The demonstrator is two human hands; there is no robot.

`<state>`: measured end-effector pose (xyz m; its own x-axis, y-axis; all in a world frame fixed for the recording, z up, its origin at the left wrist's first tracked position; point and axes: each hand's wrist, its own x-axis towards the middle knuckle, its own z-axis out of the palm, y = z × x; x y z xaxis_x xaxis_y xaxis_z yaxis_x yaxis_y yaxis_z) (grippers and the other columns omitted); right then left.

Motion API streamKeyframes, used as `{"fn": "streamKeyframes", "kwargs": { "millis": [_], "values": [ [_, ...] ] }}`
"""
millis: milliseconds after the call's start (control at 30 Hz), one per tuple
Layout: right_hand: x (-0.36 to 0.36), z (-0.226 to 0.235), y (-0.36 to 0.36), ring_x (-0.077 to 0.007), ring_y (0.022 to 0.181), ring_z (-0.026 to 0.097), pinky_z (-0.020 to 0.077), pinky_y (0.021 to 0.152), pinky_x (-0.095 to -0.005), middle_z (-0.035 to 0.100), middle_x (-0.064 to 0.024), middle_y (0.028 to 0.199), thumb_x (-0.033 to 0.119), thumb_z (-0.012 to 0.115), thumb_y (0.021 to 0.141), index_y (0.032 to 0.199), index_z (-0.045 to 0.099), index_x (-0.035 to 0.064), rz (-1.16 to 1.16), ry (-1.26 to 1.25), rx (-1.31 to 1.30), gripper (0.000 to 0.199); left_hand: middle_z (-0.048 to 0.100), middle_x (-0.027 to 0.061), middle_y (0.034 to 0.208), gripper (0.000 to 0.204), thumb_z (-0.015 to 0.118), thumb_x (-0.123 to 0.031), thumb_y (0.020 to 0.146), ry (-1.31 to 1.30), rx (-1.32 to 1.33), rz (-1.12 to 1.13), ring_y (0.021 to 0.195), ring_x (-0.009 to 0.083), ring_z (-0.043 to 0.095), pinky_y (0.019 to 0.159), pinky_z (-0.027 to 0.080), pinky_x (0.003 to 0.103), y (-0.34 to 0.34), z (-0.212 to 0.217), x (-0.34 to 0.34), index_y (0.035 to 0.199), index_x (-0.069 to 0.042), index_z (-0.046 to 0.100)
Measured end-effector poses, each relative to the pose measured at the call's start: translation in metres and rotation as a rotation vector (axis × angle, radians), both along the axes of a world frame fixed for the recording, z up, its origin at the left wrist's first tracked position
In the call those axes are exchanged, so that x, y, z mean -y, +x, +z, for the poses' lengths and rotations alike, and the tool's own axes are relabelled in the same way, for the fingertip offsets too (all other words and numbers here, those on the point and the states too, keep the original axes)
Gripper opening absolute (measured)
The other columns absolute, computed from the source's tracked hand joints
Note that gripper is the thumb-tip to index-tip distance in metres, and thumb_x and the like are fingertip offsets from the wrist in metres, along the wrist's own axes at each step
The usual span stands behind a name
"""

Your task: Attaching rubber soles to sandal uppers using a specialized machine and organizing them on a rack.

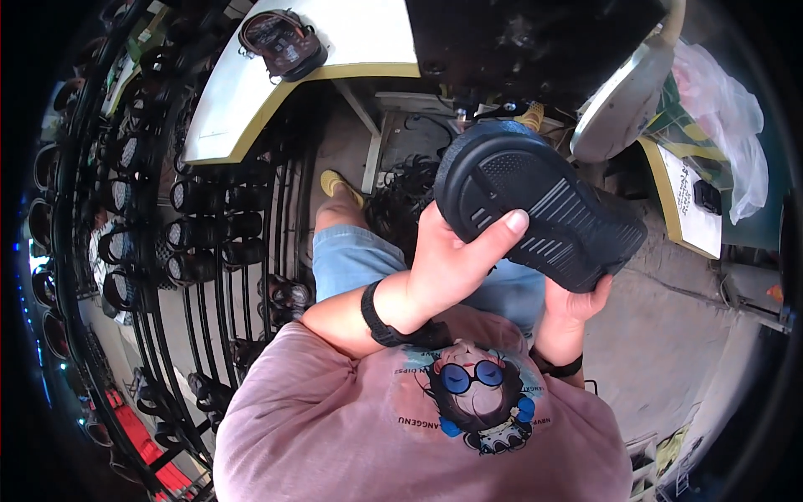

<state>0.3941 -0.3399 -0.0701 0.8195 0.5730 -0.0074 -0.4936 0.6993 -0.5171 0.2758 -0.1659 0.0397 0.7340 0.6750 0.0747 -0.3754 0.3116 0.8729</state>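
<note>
A black shoe is held up in front of my chest, its ridged sole facing me. My left hand grips one end of it, with the thumb pressed on the sole and the fingers hidden behind. Under the other end, my right hand is closed around the edge, most of its fingers out of sight. The shoe's upper part is turned away and cannot be seen. A black band circles my left wrist.
To the left stand tall black racks with rows of dark sandals. A dark brown sandal sits on the white table. Beyond the shoe are a dark machine part and a rounded pale plate. Clear plastic bags hang at right.
</note>
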Motion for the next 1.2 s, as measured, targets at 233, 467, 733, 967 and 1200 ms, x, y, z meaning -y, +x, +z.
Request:
{"fn": "streamKeyframes", "kwargs": {
  "millis": [233, 467, 733, 967, 1200],
  "values": [
    [-0.011, 0.008, 0.026, -0.0316, 0.132, 0.046, 0.0356, 0.111, -0.0483, 0.05, -0.0128, 0.141, 0.015, 0.068, 0.082, 0.142, 0.042, 0.0031, 0.087, 0.019, -0.02, 0.066, 0.064, 0.0088, 0.114, 0.039, 0.065, -0.013, 0.089, -0.048, 0.139, 0.113, 0.103, 0.0161, 0.06, 0.09, 0.048, 0.032, -0.006, -0.014, -0.014, 0.124, 0.003, 0.055],
    [-0.063, 0.033, 0.023, -0.0318, 0.131, 0.046, 0.0338, 0.112, -0.0491, 0.052, -0.0127, 0.139, 0.006, 0.062, 0.079, 0.14, 0.044, 0.0013, 0.286, 0.065, 0.227, 0.064, 0.063, 0.0149, 0.121, 0.066, 0.074, -0.039, 0.079, -0.262, 0.238, 0.173, 0.11, 0.0297, 0.062, 0.094, 0.051, 0.045, -0.045, -0.06, -0.062, 0.13, -0.002, 0.052],
    [-0.128, 0.051, -0.054, -0.0299, 0.124, 0.053, 0.0397, 0.108, -0.0474, 0.059, -0.0106, 0.129, -0.005, 0.059, 0.079, 0.131, 0.053, 0.006, 0.4, 0.13, -0.034, 0.053, 0.048, 0.0209, 0.139, 0.068, 0.067, -0.033, 0.087, -0.103, 0.431, 0.132, 0.124, 0.0327, 0.052, 0.106, 0.042, 0.047, -0.07, 0.006, -0.139, 0.14, 0.001, 0.04],
    [-0.157, 0.09, -0.069, -0.0173, 0.108, 0.06, 0.0485, 0.097, -0.0345, 0.063, -0.0067, 0.117, -0.006, 0.069, 0.079, 0.124, 0.057, 0.0021, 0.521, -0.018, 0.042, 0.047, 0.066, 0.0146, 0.109, 0.059, 0.087, -0.02, 0.067, 1.243, -0.438, 0.189, 0.097, 0.0201, 0.064, 0.088, 0.05, 0.033, -0.065, 0.084, -0.153, 0.117, 0.001, 0.062],
    [-0.157, 0.094, -0.056, -0.0163, 0.102, 0.063, 0.0507, 0.089, -0.0318, 0.065, -0.0107, 0.112, 0.015, 0.077, 0.083, 0.121, 0.054, -0.0022, 0.232, -0.343, 0.566, 0.047, 0.07, 0.0094, 0.085, 0.037, 0.085, -0.014, 0.071, 0.814, -0.394, 0.163, 0.075, 0.0141, 0.064, 0.068, 0.049, 0.027, -0.069, 0.03, -0.118, 0.102, 0.001, 0.073]
  ]
}}
